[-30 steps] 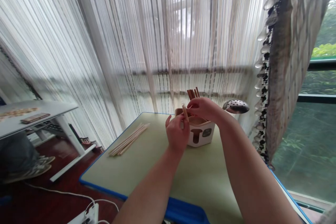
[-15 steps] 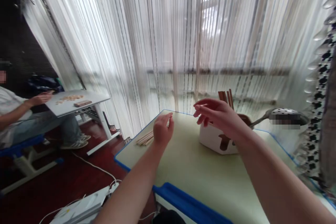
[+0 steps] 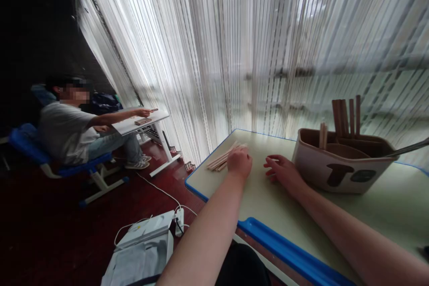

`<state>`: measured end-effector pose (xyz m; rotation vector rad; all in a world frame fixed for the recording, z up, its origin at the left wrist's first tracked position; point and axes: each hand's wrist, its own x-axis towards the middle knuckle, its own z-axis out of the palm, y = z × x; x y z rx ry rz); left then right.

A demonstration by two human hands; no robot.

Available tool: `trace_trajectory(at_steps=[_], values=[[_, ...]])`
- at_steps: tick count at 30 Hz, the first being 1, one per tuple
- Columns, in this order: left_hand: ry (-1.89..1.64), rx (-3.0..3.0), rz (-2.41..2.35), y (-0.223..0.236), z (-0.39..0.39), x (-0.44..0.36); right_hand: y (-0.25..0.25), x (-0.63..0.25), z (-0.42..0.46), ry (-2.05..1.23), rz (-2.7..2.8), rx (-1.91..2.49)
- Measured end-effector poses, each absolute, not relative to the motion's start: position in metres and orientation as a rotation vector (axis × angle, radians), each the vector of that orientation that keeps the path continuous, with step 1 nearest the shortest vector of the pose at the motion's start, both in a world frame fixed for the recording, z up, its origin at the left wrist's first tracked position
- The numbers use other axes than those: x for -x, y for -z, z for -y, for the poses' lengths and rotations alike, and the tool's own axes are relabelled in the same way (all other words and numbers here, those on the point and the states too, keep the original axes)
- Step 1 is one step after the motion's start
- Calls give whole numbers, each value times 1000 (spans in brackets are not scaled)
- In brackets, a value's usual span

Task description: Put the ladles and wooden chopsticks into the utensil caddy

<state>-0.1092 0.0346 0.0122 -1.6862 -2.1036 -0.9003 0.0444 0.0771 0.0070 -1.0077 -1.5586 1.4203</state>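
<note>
My left hand (image 3: 240, 161) is curled over the right end of a small bundle of pale wooden chopsticks (image 3: 219, 161) lying on the table. Its fingers are bent inward and partly hidden by the back of the hand. My right hand (image 3: 283, 173) is low over the table, just left of a beige utensil holder (image 3: 311, 161), fingers loosely apart and nothing in them. Several brown chopsticks (image 3: 342, 118) stand in the holder's back section. A few paler sticks (image 3: 323, 136) rise from its front left. A metal utensil handle (image 3: 414, 146) leans out on the right.
The pale table (image 3: 268, 208) has a blue edge and a blue front trough (image 3: 284, 246). Left of it, a seated person (image 3: 70, 129) reaches across another table (image 3: 161, 115). White equipment with cables (image 3: 144, 246) stands on the floor. Sheer curtains (image 3: 217, 53) hang behind.
The view has turned left. My right hand has come down from in front of the holder to the table beside it. My left hand has moved onto the pale chopsticks and closed over them.
</note>
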Motion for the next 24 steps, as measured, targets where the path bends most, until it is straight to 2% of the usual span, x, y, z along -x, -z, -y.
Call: trace_trajectory(at_steps=[8, 13, 19, 24], values=[[820, 1644, 2212, -12, -43, 106, -5, -41, -80, -1267, 1640, 943], [777, 1542, 2265, -10, -45, 109, -2, -43, -84, -1251, 1678, 906], [566, 1457, 2515, -9, -46, 111, 3, -41, -87, -1230, 1741, 925], [520, 1477, 2487, -13, -42, 113, 5, -41, -90, -1245, 1778, 951]])
